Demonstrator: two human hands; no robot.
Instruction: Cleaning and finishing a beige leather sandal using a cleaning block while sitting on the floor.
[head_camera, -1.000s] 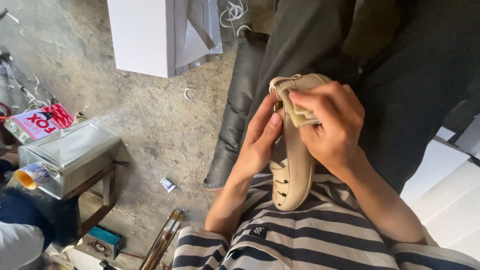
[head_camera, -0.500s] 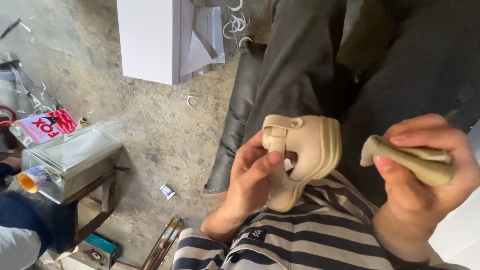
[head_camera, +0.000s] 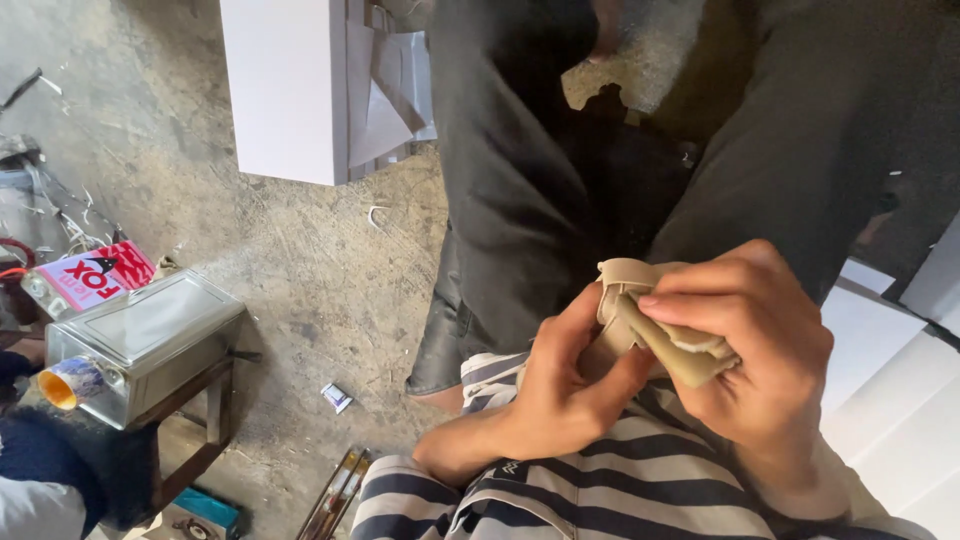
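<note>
Both of my hands meet over my lap, above my striped shirt and dark trousers. My left hand (head_camera: 565, 395) cups a beige sandal (head_camera: 625, 285) from below, with the thumb pressed against it. My right hand (head_camera: 760, 360) is closed over a beige sole-like piece (head_camera: 695, 358) and presses it against the sandal. The fingers hide most of both beige parts, so I cannot tell how they fit together.
A rectangular metal tin (head_camera: 140, 340) rests on a small wooden stool at the left, with a red and white packet (head_camera: 95, 275) behind it. A white box (head_camera: 290, 90) stands on the concrete floor ahead. White boards (head_camera: 900, 400) lie at the right. Brushes (head_camera: 335, 490) lie near my shirt.
My right hand, which held the beige piece apart at the right half a second ago, has come back left against the sandal in my left hand. Both hands sit lower in view.
</note>
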